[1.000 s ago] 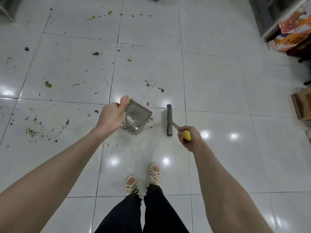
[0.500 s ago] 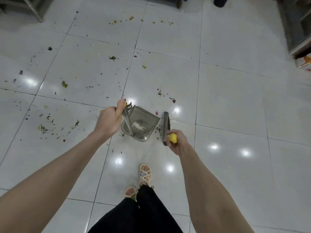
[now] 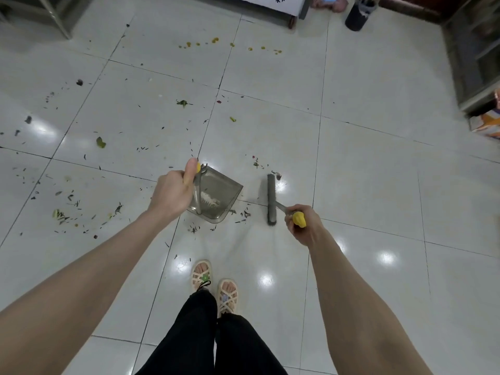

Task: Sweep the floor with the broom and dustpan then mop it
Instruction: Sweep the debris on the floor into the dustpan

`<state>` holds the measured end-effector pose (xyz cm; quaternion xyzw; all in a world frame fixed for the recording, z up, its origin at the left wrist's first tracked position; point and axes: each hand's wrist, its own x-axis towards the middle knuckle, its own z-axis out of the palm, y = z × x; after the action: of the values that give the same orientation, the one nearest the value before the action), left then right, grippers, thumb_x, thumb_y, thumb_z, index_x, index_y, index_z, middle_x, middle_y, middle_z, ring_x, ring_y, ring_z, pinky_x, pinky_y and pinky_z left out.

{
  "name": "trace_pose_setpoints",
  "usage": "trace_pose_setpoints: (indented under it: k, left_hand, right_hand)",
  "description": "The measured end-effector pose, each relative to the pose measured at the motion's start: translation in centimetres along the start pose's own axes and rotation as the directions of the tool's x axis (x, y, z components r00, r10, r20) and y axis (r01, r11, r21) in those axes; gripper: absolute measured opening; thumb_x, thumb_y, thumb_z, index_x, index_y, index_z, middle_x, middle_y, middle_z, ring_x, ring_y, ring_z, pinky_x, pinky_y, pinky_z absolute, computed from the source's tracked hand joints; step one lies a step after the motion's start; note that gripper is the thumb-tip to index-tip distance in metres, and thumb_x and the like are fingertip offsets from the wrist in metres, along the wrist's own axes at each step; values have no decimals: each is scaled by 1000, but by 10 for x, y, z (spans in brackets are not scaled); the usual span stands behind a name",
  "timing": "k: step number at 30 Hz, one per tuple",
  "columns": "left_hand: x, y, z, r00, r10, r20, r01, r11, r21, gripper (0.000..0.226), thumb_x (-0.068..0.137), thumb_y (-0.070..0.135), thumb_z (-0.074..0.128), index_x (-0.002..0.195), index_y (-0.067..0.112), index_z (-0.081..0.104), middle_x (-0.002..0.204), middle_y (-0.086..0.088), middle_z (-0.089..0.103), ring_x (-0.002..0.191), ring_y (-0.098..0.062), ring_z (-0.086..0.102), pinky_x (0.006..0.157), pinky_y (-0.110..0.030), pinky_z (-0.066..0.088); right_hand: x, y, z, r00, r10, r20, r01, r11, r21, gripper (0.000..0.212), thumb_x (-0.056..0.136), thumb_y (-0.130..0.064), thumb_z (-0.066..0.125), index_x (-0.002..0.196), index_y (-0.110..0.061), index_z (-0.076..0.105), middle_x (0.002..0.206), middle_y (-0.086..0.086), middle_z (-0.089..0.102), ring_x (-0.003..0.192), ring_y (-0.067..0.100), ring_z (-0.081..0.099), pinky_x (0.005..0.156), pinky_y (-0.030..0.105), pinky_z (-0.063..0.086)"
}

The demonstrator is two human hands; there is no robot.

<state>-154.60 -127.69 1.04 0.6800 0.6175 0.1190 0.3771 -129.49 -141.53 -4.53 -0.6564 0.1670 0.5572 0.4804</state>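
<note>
My left hand (image 3: 173, 193) grips the yellow-topped handle of a grey see-through dustpan (image 3: 219, 196), which rests on the white tiled floor (image 3: 365, 163) with its mouth facing right. My right hand (image 3: 304, 226) holds the yellow end of the broom handle; the grey broom head (image 3: 271, 198) stands on the floor a short gap right of the pan. Small dark scraps (image 3: 243, 213) lie between the pan and the broom. More leaf bits and crumbs (image 3: 81, 212) are scattered over the tiles to the left and ahead.
My sandalled feet (image 3: 215, 285) stand just behind the pan. A dark bucket (image 3: 356, 16) and white furniture (image 3: 270, 4) sit at the far edge, metal shelf legs (image 3: 58, 17) at the far left, shelving with boxes (image 3: 479, 77) on the right.
The broom head has swung away to the right, opening a gap from the dustpan's mouth. The dustpan stays in place in my left hand. The view has tilted forward.
</note>
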Motion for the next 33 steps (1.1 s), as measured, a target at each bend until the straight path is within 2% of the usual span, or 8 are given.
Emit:
trace_pose_setpoints:
  k: [3, 7, 9, 15, 22, 28, 31, 33]
  left_hand:
    - [22, -3, -9, 1000, 9, 3, -9, 1000, -10, 78, 95, 62, 19, 65, -3, 49, 65, -19, 56, 75, -39, 61, 70, -40, 46]
    - [57, -2, -19, 1000, 1, 29, 0, 1000, -13, 84, 94, 63, 18, 72, -9, 55, 66, -16, 54, 73, -39, 62, 72, -40, 47]
    - [75, 2, -21, 999, 15, 49, -15, 1000, -1, 86, 94, 63, 17, 75, -11, 56, 65, -16, 53, 74, -39, 61, 70, -40, 46]
    - [112, -1, -27, 996, 30, 79, -33, 999, 37, 86, 95, 61, 17, 77, -12, 58, 69, -16, 51, 67, -29, 47, 68, -39, 43]
    - [144, -6, -41, 995, 23, 101, -28, 998, 48, 87, 95, 62, 17, 79, -12, 58, 73, -19, 56, 73, -33, 52, 69, -39, 44]
    - [148, -6, -52, 992, 6, 128, -9, 1000, 23, 87, 93, 64, 17, 79, -12, 57, 70, -15, 55, 68, -30, 49, 66, -39, 45]
    - [146, -7, -57, 992, 9, 125, -11, 1000, 10, 87, 92, 66, 18, 77, -12, 54, 68, -15, 55, 62, -30, 48, 60, -39, 47]
    - [144, -10, -60, 993, 21, 113, -22, 1000, 15, 87, 92, 65, 17, 76, -12, 54, 68, -16, 56, 67, -33, 51, 63, -37, 45]
  right_hand:
    - [11, -8, 13, 996, -31, -81, 34, 998, 46, 13, 83, 1, 54, 73, -6, 50, 71, 7, 48, 36, 12, 47, 35, 14, 40]
    - [35, -22, 38, 984, -66, -165, 71, 997, 23, 10, 84, 3, 54, 76, -4, 51, 73, 9, 49, 47, 16, 44, 36, 14, 40]
    - [52, -30, 53, 983, -62, -174, 65, 998, 12, 10, 84, 3, 54, 78, -4, 51, 74, 10, 48, 46, 17, 45, 36, 15, 40]
    - [85, -49, 97, 993, -16, -120, 14, 1000, -14, 10, 85, 2, 53, 80, -6, 51, 66, 8, 47, 37, 13, 46, 37, 15, 42]
    - [90, -48, 158, 999, 17, -29, -18, 999, -32, 10, 84, 3, 53, 82, -6, 48, 65, 6, 45, 38, 13, 46, 37, 16, 41]
    - [72, -62, 160, 998, 11, 55, -8, 998, -61, 15, 80, 0, 53, 93, -6, 50, 62, 5, 46, 39, 11, 46, 34, 16, 36]
    - [62, -67, 156, 999, -6, 51, 10, 998, -61, 16, 80, 1, 54, 95, -5, 51, 62, 5, 46, 39, 11, 47, 34, 16, 36]
    - [57, -69, 152, 999, -20, 31, 22, 997, -75, 14, 81, 1, 53, 94, -4, 52, 63, 5, 48, 39, 11, 47, 35, 15, 37]
